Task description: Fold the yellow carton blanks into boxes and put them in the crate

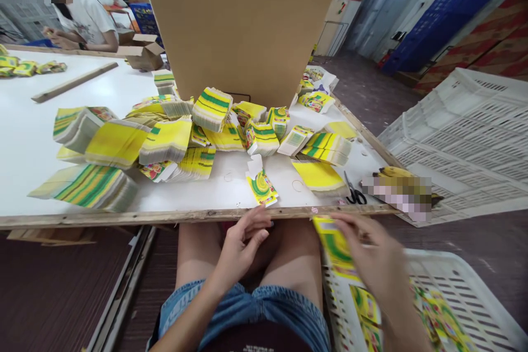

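Observation:
My right hand, slightly blurred, grips a yellow and green printed carton by its edge. It is above the near side of a white plastic basket in which several similar cartons lie. My left hand is over my lap, just below the table edge, fingers loosely curved and apart with nothing in them. Close in front of it on the table lies a single flat carton with a white flap sticking up.
Stacks of flat yellow cartons spread across the white table, before a tall brown cardboard box. Scissors and bananas lie at the right edge. White crates stand right. Another person sits at far left.

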`<state>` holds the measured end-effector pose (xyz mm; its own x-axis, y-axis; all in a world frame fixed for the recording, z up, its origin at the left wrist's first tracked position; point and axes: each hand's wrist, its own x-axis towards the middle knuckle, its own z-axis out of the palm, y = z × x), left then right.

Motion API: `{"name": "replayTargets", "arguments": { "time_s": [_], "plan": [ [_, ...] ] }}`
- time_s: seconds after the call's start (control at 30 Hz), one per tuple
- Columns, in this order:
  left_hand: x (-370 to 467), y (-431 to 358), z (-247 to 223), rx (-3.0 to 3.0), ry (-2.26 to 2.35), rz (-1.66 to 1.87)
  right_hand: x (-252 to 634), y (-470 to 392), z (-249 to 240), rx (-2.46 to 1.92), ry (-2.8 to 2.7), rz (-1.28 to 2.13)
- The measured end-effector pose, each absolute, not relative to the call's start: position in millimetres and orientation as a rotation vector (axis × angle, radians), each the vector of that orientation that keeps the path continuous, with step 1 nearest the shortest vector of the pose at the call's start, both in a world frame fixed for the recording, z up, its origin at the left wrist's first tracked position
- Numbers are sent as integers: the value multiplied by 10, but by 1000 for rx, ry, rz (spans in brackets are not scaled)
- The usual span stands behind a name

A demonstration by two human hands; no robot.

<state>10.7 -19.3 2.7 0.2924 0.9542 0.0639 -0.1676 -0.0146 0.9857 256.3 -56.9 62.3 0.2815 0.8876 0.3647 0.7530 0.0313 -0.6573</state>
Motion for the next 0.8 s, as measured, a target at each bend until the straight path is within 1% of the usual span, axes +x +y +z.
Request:
{"name": "replayTargets", "arguments": {
  "time_s": [0.07, 0.1, 0.13, 0.2, 0.23, 0.3, 0.4, 0.5, 0.67, 0.8],
  "plan": [
    [55, -134, 3, 1258, 933, 1116, 2894, -627, 700, -1935, -1569, -58],
    [42, -109, -3, 1269, 965, 1119, 2983, -623, 707, -1976, -1579, -114],
    [41, -90, -2, 1283, 983, 1114, 3005, -591, 691, -1976, -1611, -96],
    [62, -79, 11, 1308, 988, 1092, 2854, -433, 589, -1912, -1677, 66],
    [77, -86, 19, 1318, 982, 1077, 2704, -311, 511, -1874, -1696, 173],
    [86, -119, 29, 1330, 974, 1056, 2337, -21, 327, -1929, -1651, 304],
    [8, -171, 6, 1343, 1008, 1065, 1847, 396, 73, -1979, -1618, 335],
    [-133, -194, -44, 1314, 1082, 1098, 1598, 642, -94, -2043, -1551, 356],
    [-188, -175, -119, 1248, 1133, 1117, 1553, 729, -197, -2059, -1439, 436],
    [-86, -145, -128, 1277, 1101, 1089, 1603, 749, -211, -1968, -1294, 523]
  ]
}}
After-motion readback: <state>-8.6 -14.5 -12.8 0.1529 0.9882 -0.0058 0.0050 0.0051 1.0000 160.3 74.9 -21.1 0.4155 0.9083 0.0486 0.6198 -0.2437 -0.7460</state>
